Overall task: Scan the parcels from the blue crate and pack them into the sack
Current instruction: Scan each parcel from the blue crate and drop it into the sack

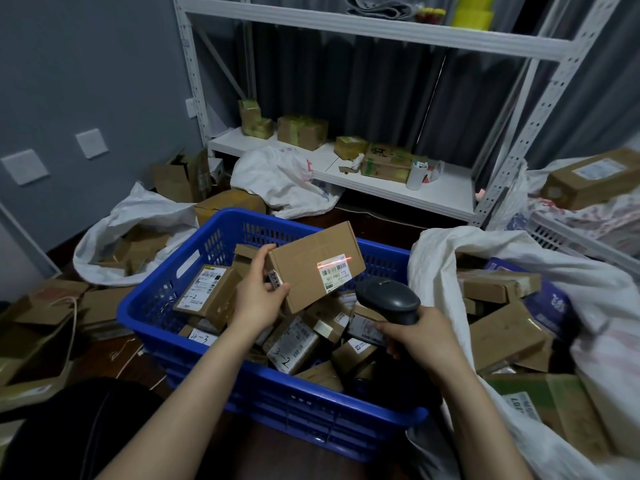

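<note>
While pinching box [311, 268] by its 9 o'clock end, thumb and curled fingers of left hand [258, 299], above crate [149, 299], beware a drop among unscanned ones. Right hand [419, 337] wrapped round scanner [388, 297] at 5 o'clock; beam [337, 263] on label [336, 277] top only, possibly no read. Sack [436, 251] at 3 o'clock.

1 head-worn wide-angle view
Faces forward and down, close above the crate [311, 417], with shelves [381, 188] farther off at top.
</note>
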